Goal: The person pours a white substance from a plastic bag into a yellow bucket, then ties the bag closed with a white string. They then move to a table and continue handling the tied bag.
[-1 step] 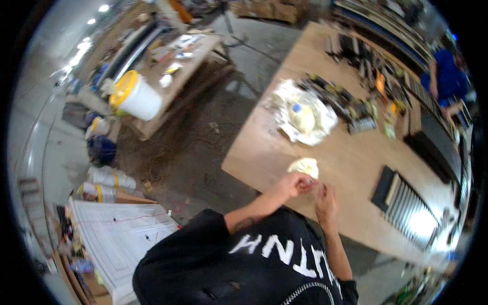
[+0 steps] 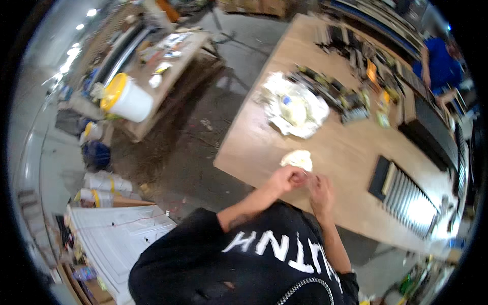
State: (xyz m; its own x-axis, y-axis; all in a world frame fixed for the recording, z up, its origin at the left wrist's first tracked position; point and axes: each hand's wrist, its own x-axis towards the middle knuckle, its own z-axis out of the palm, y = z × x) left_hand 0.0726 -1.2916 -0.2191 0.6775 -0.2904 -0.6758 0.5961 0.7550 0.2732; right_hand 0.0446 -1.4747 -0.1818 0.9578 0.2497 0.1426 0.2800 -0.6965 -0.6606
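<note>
My left hand (image 2: 287, 179) and my right hand (image 2: 320, 187) meet at the near edge of a long wooden table (image 2: 254, 147). The left fingers are curled shut and the right fingertips touch them. Both pinch a small item between them that is too small to identify. A crumpled pale wad of cloth or paper (image 2: 297, 158) lies on the table just beyond my left hand, close to it. My black sleeves and torso fill the lower middle of the view.
A heap of white plastic bags (image 2: 295, 109) and a row of tools (image 2: 335, 94) lie further along the table. A black tray with a slatted metal panel (image 2: 406, 195) sits to the right. A person in blue (image 2: 439, 63) works at the far end. A yellow-lidded white bucket (image 2: 127, 99) stands on the left.
</note>
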